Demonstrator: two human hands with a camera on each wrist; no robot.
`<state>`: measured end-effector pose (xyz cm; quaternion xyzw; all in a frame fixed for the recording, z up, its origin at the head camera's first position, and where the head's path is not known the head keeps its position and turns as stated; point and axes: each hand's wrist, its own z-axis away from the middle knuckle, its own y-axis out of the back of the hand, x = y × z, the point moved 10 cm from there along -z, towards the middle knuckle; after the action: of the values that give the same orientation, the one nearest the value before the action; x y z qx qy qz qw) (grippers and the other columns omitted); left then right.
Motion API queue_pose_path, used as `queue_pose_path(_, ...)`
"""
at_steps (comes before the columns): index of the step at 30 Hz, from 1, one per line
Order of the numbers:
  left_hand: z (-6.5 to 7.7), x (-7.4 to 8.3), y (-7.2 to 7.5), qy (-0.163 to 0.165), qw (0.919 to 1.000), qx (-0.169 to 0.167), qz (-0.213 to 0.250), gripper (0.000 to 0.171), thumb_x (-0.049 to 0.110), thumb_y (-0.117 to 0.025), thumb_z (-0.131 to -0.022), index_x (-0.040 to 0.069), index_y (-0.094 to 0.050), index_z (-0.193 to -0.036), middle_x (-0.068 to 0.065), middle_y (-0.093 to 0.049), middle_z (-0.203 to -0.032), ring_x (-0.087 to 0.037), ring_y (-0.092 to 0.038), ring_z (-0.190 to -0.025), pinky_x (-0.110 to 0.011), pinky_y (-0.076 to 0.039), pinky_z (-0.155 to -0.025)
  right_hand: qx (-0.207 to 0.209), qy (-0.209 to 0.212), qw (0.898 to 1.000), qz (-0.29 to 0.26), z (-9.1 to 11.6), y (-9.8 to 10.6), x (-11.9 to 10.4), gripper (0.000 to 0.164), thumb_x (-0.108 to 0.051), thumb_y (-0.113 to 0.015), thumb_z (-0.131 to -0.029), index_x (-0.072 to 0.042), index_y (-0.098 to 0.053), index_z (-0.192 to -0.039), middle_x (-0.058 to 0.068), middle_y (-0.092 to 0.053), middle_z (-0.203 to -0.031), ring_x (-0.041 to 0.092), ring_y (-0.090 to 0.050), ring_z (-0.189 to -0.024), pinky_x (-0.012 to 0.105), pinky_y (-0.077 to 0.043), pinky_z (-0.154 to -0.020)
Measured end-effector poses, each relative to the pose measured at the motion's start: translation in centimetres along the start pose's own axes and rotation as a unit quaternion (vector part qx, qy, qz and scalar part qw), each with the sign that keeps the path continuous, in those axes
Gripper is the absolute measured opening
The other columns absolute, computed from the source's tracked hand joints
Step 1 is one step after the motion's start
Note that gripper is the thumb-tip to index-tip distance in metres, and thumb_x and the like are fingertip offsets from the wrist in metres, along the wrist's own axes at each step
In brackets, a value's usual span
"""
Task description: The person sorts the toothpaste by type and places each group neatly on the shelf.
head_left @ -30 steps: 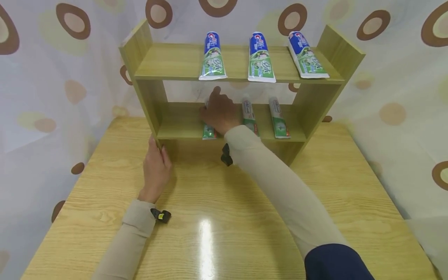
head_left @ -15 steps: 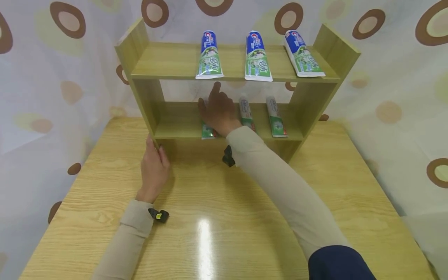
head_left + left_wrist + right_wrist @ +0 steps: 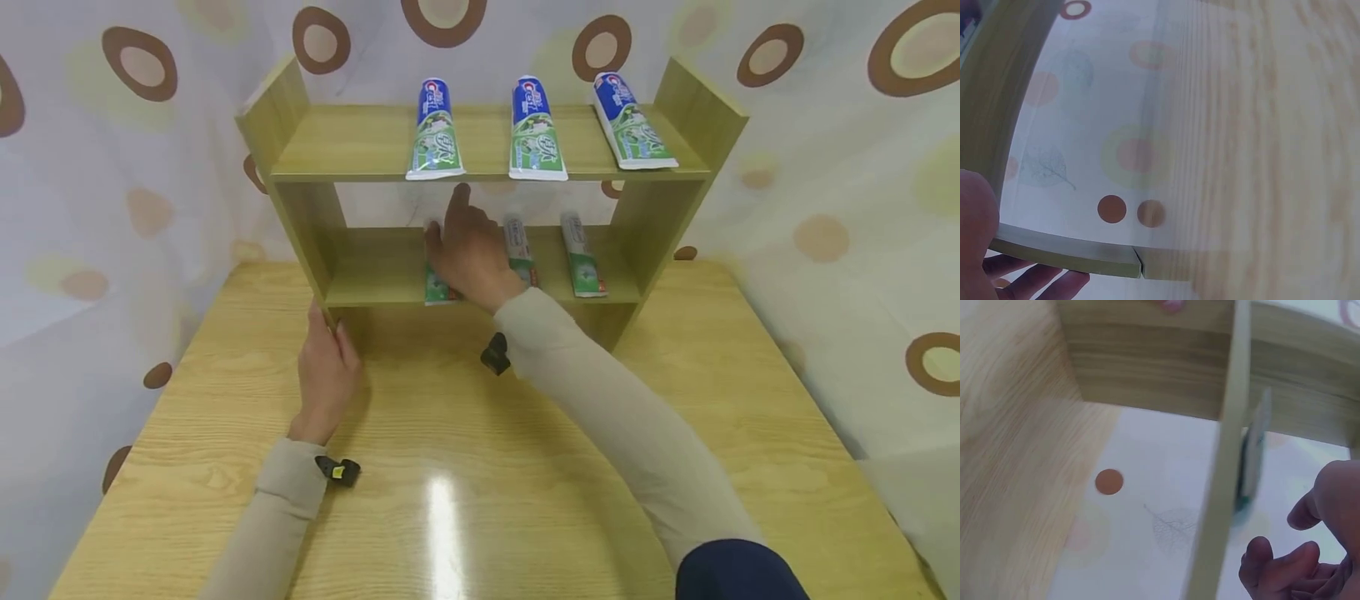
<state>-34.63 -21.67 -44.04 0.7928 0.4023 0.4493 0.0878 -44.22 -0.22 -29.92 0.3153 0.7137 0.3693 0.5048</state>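
My left hand grips the lower left side panel of a two-tier wooden shelf. In the left wrist view, the thumb lies on one side of the panel and the fingers wrap behind it. My right hand reaches over the lower tier, above a green and white toothpaste tube that it partly covers. Seen from the right wrist, the fingers are loosely bent, thumb apart from them, nothing between. That view shows a tube lying on the tier, away from the fingertips.
Two more green and white tubes, a middle one and a right one, lie on the lower tier. Three blue and green tubes lie along the upper tier. The shelf stands on a wooden table before a patterned curtain.
My right thumb and index finger have spread apart, and the hand has shifted slightly off the left tube, which stays on the lower tier. The left hand keeps its grip; the head view shifted slightly.
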Motion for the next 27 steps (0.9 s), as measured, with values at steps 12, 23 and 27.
queue_pose_path(12, 0.0, -0.1, 0.5, -0.002, 1.0000, 0.009, 0.004, 0.052, 0.012, -0.045, -0.115, -0.003, -0.034, -0.163, -0.042, -0.064, -0.133, -0.062, -0.068, -0.116, -0.074, -0.056, -0.092, 0.063, 0.092, 0.992, -0.054, 4.9, 3.0, 0.5, 0.008, -0.009, -0.057, -0.104, -0.001, -0.057, -0.103, 0.007, -0.060, -0.076, 0.018, -0.055, -0.060, 0.030, -0.042, -0.052)
queue_pose_path(23, 0.2, 0.4, 0.2, -0.009, 0.9999, 0.007, 0.009, 0.051, 0.011, -0.045, -0.115, -0.005, -0.034, -0.162, -0.042, -0.062, -0.136, -0.063, -0.067, -0.120, -0.074, -0.055, -0.095, 0.102, 0.101, 0.985, -0.096, 11.0, 4.4, 2.8, 0.006, -0.003, -0.064, -0.096, -0.001, -0.062, -0.101, 0.014, -0.073, -0.091, 0.024, -0.068, -0.074, 0.033, -0.055, -0.064)
queue_pose_path(27, 0.3, 0.4, -0.2, -0.009, 0.9999, 0.000, 0.011, 0.051, 0.010, -0.044, -0.115, -0.004, -0.032, -0.163, -0.042, -0.061, -0.139, -0.061, -0.066, -0.124, -0.073, -0.055, -0.098, 0.095, 0.091, 0.987, -0.090, 12.7, 4.1, 4.0, 0.005, -0.003, -0.064, -0.094, -0.001, -0.062, -0.098, 0.013, -0.073, -0.086, 0.017, -0.056, -0.059, 0.028, -0.045, -0.054)
